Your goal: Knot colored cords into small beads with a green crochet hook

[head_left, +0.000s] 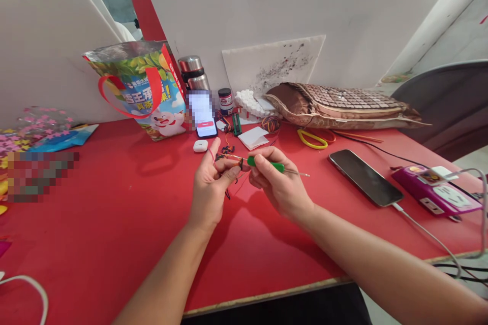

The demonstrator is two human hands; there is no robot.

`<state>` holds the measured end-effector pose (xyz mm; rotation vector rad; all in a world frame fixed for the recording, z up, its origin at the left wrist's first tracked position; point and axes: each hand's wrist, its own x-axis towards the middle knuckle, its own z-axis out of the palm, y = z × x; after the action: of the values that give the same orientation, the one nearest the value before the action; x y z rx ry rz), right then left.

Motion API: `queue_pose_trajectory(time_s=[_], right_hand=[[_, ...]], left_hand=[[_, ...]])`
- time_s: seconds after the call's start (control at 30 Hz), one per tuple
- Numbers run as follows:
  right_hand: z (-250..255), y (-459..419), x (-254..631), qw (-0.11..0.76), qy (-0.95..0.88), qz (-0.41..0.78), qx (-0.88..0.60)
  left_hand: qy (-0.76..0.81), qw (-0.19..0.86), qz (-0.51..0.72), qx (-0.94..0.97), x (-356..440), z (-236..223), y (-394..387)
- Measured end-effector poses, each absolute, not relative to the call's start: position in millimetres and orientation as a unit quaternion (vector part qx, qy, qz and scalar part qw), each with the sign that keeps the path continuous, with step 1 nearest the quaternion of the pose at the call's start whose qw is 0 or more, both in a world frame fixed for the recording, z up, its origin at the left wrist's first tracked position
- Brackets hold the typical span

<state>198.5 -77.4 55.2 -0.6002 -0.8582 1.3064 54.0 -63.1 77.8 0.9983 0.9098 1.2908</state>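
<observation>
My right hand (280, 183) is closed around a crochet hook with a green handle (279, 166), and its thin metal end sticks out past the fingers to the right. Pinched between the thumb and fingers of my left hand (208, 190) is a small piece of dark and orange yarn work (240, 163). A pinkish strand of yarn (211, 156) runs over a raised left finger. At the pinch, the hook's other end meets the yarn work; its tip is too small to make out. Beyond the left fingers lies more multicoloured yarn (227, 149).
A white earbud case (200, 146), a lit phone (207, 129), folded white paper (253, 138) and a yarn ball (270, 124) lie behind my hands. Yellow-handled scissors (312, 139), a dark phone (365, 177) and a purple power strip (434, 193) are to the right. A colourful bag (152, 96) stands left.
</observation>
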Motion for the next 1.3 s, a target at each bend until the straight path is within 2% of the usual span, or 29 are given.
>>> queue_pose_trajectory(time_s=[0.13,0.3,0.77,1.1,1.3], right_hand=[[54,-62,216,0.580,-0.323,0.715,-0.221],[49,-52,229,0.523,-0.301,0.774,-0.190],[52,-55,224,0.520,-0.273,0.794,-0.158],[56,-56,230,0.524,-0.284,0.790,-0.144],[55,-56,233,0.498,-0.324,0.794,-0.134]], left_hand=[[0.392,0.619,0.521,0.438,54,80,-64],[0.378,0.625,0.498,0.467,54,78,-67],[0.345,0.588,0.500,0.533,48,67,-64],[0.341,0.592,0.546,0.484,53,74,-59],[0.306,0.677,0.534,0.402,46,79,-55]])
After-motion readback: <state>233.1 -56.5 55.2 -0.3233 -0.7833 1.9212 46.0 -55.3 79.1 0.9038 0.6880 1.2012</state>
